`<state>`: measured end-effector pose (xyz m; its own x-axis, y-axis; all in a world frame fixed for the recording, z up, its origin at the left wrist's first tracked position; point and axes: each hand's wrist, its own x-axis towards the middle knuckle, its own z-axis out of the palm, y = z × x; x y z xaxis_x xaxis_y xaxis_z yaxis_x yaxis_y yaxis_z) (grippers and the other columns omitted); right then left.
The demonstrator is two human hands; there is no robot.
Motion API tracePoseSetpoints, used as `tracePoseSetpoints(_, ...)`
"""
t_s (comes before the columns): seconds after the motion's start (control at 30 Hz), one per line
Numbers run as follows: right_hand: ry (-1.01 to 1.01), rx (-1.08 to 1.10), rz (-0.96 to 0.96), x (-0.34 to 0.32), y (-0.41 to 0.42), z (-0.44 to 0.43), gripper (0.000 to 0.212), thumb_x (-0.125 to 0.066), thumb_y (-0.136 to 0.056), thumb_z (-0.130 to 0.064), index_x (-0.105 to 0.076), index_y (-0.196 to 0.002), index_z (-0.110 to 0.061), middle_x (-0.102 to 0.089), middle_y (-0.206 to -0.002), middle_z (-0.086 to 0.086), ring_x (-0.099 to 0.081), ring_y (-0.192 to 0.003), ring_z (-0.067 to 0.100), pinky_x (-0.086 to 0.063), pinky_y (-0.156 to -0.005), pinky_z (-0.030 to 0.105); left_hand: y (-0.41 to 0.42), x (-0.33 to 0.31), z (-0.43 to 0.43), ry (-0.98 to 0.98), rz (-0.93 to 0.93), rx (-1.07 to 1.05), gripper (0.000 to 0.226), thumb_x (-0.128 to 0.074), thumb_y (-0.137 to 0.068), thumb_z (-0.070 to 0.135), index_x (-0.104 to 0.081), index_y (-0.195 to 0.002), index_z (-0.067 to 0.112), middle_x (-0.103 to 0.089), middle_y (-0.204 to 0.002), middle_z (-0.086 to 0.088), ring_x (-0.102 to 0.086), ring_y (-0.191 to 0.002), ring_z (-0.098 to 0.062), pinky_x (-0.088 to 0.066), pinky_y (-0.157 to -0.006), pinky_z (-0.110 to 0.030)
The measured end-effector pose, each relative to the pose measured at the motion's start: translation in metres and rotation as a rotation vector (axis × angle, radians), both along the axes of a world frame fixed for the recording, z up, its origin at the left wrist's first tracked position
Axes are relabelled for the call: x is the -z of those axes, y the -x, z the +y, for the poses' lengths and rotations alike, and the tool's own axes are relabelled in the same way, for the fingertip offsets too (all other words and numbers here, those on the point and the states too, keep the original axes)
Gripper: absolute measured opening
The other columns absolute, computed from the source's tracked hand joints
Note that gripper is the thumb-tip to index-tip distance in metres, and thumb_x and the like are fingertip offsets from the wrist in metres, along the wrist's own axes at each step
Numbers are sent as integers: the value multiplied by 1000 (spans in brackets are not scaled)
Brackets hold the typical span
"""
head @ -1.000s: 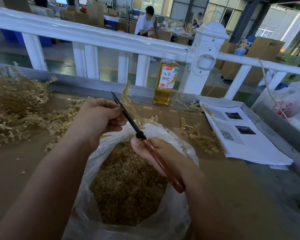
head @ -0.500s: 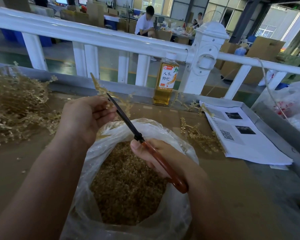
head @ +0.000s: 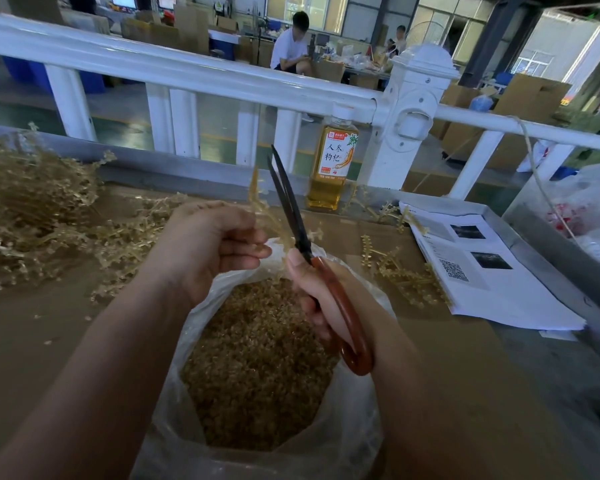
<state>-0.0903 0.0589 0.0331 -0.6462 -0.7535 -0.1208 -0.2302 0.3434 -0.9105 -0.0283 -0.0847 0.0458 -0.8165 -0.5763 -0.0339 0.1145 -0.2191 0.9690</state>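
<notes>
Nearest, below both forearms: clear plastic bag (head: 168, 410), mouth wide open, holding a deep heap of small tan clippings (head: 257, 362). Just over the bag's far rim, right hand (head: 326, 299) curled tight round the red-brown handles of the scissors (head: 303, 249), thumb laid up by the pivot, dark blades pointing up and away, tips only slightly parted. Left of that, also above the far rim, left hand (head: 208, 244) with fingers bent in, thumb and fingertips pinching the foot of a pale gold sprig (head: 260, 199). Sprig leaning up against the blades near the pivot; cannot tell whether between them or behind. Left of the bag, on the brown tabletop (head: 32, 358), a big tangled pile of sprigs (head: 32, 209). Right of the bag, a few loose sprigs (head: 399, 271), then a stack of printed papers (head: 499, 292). Beyond the bag, partly cut off by the blades, a bottle (head: 333, 161) of amber drink standing upright at the table's back edge, and behind it a white railing (head: 187, 71). Compared with half a second ago: blades then shut and slanted toward the left hand, now swung more upright and cracked open; left hand and sprig shifted rightward to meet them.
</notes>
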Motion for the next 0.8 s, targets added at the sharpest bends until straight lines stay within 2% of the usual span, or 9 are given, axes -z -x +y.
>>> tracePoseSetpoints(0.07, -3, 13, -23, 1, 0, -1, 55, -39, -67, -69, -48, -69, -15, -44, -51, -3, -38, -33, 1, -32, -48, 22, 0, -1, 4, 27, -40, 101, 31, -48, -80, -7, -61, -54, 4, -64, -51, -7, -62, -42, -16, -49, -40, -19)
tracePoseSetpoints(0.13, 11, 35, -42, 2, 0, -3, 47, -43, -79, -63, -50, -72, -16, -44, -51, -4, -39, -33, 2, -32, -46, 20, -1, 1, 9, 73, -85, 190, 38, -47, -75, -10, -61, -43, 8, -62, -50, -7, -59, -41, -15, -49, -41, -20)
tracePoseSetpoints(0.2, 19, 78, -55, 2, 0, -3, 37, -44, -88, -55, -54, -76, -22, -45, -50, -6, -40, -33, 2, -33, -46, 21, 0, 1, 13, 118, -107, 225, 31, -49, -73, -10, -59, -48, 6, -60, -51, -9, -58, -42, -16, -49, -43, -21)
tracePoseSetpoints(0.27, 54, 141, -79, 1, 0, -3, 31, -47, -91, -49, -56, -73, -25, -45, -47, -7, -40, -32, 1, -33, -45, 21, 2, 1, 16, 157, -117, 235, 23, -51, -74, -10, -56, -57, 4, -60, -52, -10, -60, -45, -18, -50, -44, -23)
tracePoseSetpoints(0.4, 117, 274, -81, 1, 7, -5, 35, -51, -93, -39, -47, -63, -22, -43, -47, -7, -39, -41, 9, -32, -50, 29, 4, 2, 18, 183, -139, 271, 25, -48, -79, -8, -54, -57, 3, -64, -54, -11, -64, -46, -21, -50, -42, -22)
tracePoseSetpoints(0.6, 104, 374, 26, 7, 14, -8, 19, -64, -83, -31, -52, -79, -17, -52, -66, -3, -45, -53, 11, -34, -53, 27, 3, 6, 18, 238, -181, 296, 20, -47, -75, -12, -56, -68, 4, -64, -53, -11, -64, -47, -21, -51, -43, -23)
tracePoseSetpoints(0.73, 273, 382, 8, 10, 9, -5, 27, -75, -75, -16, -51, -84, -24, -62, -78, -8, -60, -65, 6, -45, -58, 23, 5, 7, 20, 237, -171, 262, 20, -52, -82, -5, -56, -66, 6, -62, -51, -10, -62, -44, -21, -49, -40, -22)
tracePoseSetpoints(0.8, 316, 352, -3, 9, 9, -3, 28, -73, -76, -10, -51, -80, -25, -63, -76, -6, -58, -59, 4, -42, -55, 22, 5, 7, 21, 243, -169, 285, 19, -54, -88, 2, -57, -70, 6, -64, -54, -9, -64, -47, -19, -51, -42, -23)
